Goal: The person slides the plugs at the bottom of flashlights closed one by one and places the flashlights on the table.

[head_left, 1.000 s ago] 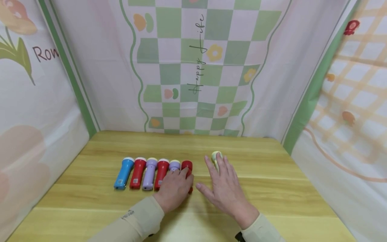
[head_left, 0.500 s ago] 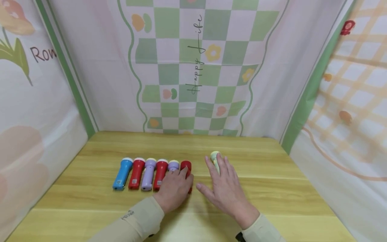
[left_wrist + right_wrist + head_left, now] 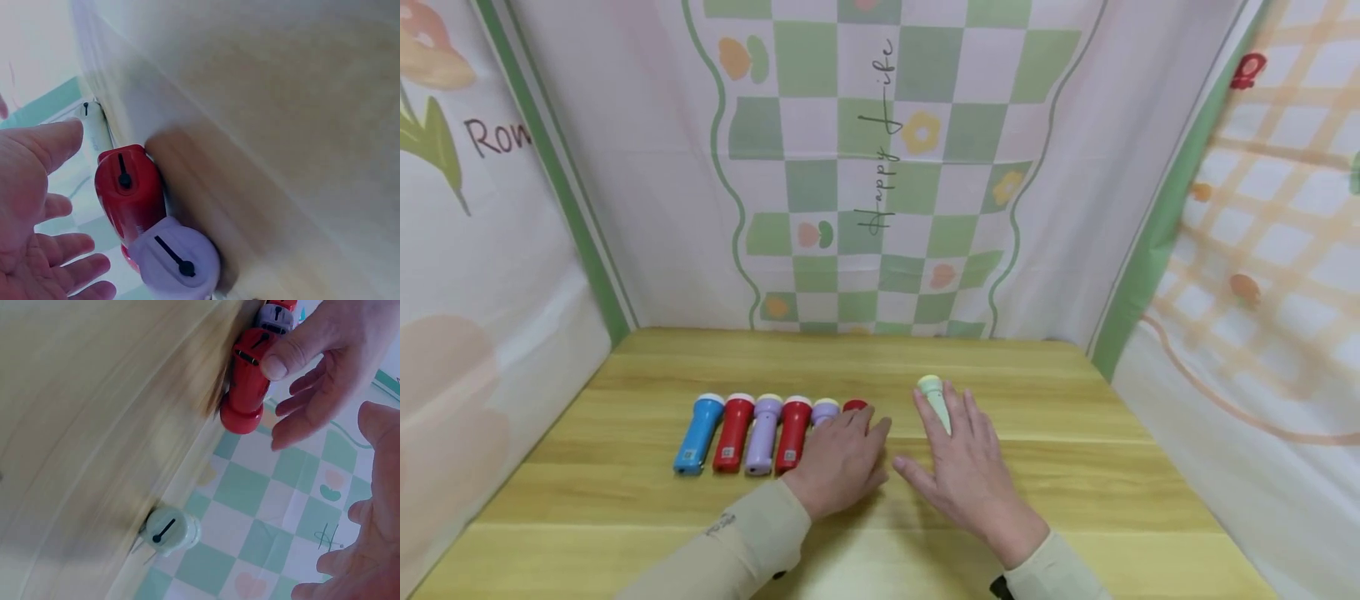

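Note:
My left hand hovers over the right end of a row of flashlights, its fingers loosely spread and apart from them in the left wrist view. Beneath it lie a red flashlight and a purple flashlight, both partly hidden in the head view. My right hand is stretched out, fingers spread, above a light green flashlight. In the right wrist view a gap shows between that hand and the green flashlight, which lies by itself right of the row.
Left of my left hand the row continues with a blue flashlight, a red one, a purple one and another red one, side by side on the wooden table. Patterned cloth walls the table at the back and sides.
My left hand has come off the end red flashlight and shifted slightly right, fingers looser. My right hand has barely moved. The head view has swung a little to the right.

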Tool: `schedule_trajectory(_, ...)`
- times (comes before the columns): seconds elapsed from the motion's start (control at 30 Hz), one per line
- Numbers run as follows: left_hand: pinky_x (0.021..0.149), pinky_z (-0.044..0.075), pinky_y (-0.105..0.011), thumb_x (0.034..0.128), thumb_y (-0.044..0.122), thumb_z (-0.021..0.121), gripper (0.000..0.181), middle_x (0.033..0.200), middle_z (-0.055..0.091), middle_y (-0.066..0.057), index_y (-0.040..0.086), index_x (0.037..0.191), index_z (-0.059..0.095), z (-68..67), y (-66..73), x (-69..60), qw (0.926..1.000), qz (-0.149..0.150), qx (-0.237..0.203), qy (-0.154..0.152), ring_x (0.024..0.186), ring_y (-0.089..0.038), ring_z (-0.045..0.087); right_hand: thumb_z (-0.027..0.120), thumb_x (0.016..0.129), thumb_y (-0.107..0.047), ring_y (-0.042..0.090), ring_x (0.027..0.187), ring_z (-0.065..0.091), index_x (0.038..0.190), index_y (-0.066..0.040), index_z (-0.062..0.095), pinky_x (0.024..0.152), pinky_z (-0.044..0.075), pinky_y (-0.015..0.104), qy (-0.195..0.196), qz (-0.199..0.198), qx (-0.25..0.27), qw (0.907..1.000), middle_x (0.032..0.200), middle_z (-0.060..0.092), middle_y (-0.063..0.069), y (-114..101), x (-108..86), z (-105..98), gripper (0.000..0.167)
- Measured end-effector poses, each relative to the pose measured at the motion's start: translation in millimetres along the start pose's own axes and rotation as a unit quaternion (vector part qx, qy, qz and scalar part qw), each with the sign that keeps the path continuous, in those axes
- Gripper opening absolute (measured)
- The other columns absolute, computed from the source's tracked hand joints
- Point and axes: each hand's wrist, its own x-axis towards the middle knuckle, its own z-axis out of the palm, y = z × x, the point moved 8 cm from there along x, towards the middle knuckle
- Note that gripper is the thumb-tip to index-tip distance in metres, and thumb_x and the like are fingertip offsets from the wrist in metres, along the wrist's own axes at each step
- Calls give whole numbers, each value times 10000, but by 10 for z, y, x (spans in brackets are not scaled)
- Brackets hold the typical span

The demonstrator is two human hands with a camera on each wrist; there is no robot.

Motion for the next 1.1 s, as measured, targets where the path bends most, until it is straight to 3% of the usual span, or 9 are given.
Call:
schedule_trajectory(0.33, 1149, 465, -456, 943, 526, 727, 755, 1488, 575, -189, 97, 1523, 502, 10, 83, 146, 9997, 242, 2, 73, 1351, -329, 581, 597, 956, -676, 571, 1515, 230, 1650, -177, 306, 1159, 268, 755, -229, 434, -225, 9985, 1676, 227, 295, 293, -59, 1, 903)
schedule_trajectory(0.57, 1144, 471, -438, 954, 500, 725, 740, 1501, 564, -182, 101, 1530, 489, 37, 139, 269, 9996, 291, -1, -24, 1343, -317, 588, 605, 959, -662, 590, 1504, 227, 1653, -176, 293, 1154, 247, 773, -271, 529, -293, 9978, 1675, 204, 312, 399, -104, -37, 902)
schedule_trajectory(0.8, 1131, 483, -429, 966, 389, 728, 653, 1465, 597, -184, 87, 1506, 521, 32, 201, 404, 9991, 414, -46, 72, 1319, -314, 611, 619, 947, -668, 598, 1503, 213, 1651, -164, 290, 1154, 230, 778, -302, 609, -304, 9972, 1680, 177, 316, 477, -145, -45, 926)
schedule_trajectory(1.1, 1170, 443, -429, 1011, 264, 657, 586, 1532, 534, -181, 106, 1547, 481, 105, 275, 592, 9987, 347, -252, -262, 1373, -311, 566, 597, 950, -687, 596, 1500, 230, 1653, -174, 288, 1150, 243, 777, -300, 642, -451, 9965, 1678, 180, 317, 509, -179, -84, 924)
